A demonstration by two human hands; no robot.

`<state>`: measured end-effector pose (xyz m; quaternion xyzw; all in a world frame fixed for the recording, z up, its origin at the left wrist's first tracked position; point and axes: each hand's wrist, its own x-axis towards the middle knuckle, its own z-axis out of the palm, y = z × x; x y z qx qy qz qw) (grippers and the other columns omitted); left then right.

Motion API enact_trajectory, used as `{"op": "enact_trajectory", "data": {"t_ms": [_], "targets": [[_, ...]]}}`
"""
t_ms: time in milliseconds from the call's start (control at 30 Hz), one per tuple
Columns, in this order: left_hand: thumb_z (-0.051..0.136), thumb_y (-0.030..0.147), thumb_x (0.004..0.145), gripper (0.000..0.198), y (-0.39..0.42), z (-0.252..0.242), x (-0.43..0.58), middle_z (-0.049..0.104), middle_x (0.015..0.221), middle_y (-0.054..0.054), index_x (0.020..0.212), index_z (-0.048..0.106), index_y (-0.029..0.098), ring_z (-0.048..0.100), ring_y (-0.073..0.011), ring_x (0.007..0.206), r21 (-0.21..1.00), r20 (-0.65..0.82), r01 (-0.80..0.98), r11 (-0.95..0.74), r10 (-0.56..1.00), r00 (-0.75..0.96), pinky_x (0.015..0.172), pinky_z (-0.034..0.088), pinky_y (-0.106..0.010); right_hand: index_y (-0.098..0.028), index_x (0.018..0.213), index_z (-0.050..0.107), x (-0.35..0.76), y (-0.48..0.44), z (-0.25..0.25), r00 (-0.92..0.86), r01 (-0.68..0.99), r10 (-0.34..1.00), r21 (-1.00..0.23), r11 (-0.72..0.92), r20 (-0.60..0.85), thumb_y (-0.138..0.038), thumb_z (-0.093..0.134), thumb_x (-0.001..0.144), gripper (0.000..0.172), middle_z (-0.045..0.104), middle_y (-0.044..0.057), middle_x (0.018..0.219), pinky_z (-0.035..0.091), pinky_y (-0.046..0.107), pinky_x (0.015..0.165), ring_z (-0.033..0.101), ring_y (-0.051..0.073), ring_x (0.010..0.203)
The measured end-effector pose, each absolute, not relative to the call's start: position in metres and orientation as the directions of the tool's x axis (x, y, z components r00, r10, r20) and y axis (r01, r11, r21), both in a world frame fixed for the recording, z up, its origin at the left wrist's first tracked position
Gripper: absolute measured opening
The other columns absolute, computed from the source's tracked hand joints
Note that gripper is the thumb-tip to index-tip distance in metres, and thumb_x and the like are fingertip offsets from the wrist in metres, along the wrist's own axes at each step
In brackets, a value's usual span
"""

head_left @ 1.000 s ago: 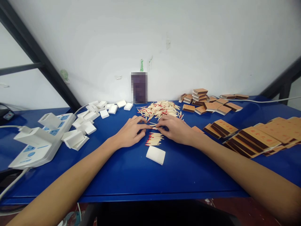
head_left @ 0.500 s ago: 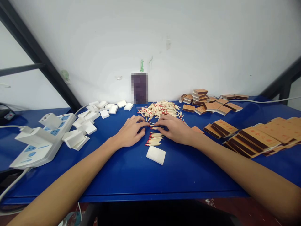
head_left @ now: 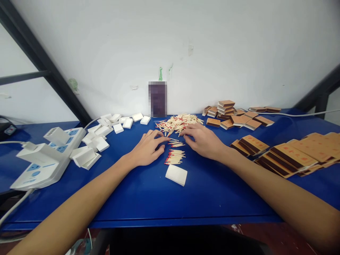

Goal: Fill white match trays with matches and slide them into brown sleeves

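Note:
My left hand rests at the left of a short row of matches, its index fingertip at the end of the match farthest from me. Thumb and index finger are apart, with nothing held between them. At the right front edge of a loose heap of red-headed matches, my right hand hovers or rests, fingers bent and thumb spread; I see nothing in it. Nearer to me lies a neat band of matches, red heads to the left. Just below it sits a white matchbox tray.
More white trays lie scattered at the left, beside a white power strip with plugs. On the right are piled matchbox sleeves and stacked orange-brown sleeves. A blurred dark rectangle stands against the wall.
My right hand has shifted right and away from me, off the short match row to the heap's edge. It uncovers more of that row. My left hand stays nearly still.

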<state>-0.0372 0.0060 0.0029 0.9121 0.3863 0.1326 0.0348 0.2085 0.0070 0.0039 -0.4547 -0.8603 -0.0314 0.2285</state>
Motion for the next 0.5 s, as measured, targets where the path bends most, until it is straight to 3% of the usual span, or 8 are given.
{"op": "enact_trajectory", "data": {"t_ms": [167, 500], "targets": [[0.039, 0.027, 0.096, 0.038, 0.0041, 0.0056, -0.0365, 0.051, 0.125, -0.009, 0.126, 0.063, 0.027, 0.046, -0.0272, 0.113, 0.177, 0.221, 0.669, -0.722, 0.692, 0.688, 0.096, 0.038, -0.048, -0.016, 0.107, 0.071, 0.2132, 0.0082, 0.0102, -0.433, 0.877, 0.835, -0.056, 0.477, 0.341, -0.018, 0.045, 0.094, 0.029, 0.069, 0.012, 0.107, 0.046, 0.038, 0.088, 0.059, 0.027, 0.104], [0.039, 0.028, 0.096, 0.038, 0.0058, 0.0035, -0.0369, 0.051, 0.124, -0.009, 0.127, 0.063, 0.027, 0.046, -0.027, 0.112, 0.152, 0.211, 0.68, -0.717, 0.696, 0.687, 0.095, 0.039, -0.048, -0.017, 0.109, 0.071, 0.2136, 0.0088, 0.0109, -0.481, 0.862, 0.819, -0.002, 0.507, 0.313, -0.019, 0.044, 0.095, 0.031, 0.069, 0.012, 0.108, 0.045, 0.038, 0.088, 0.06, 0.026, 0.103]]}}
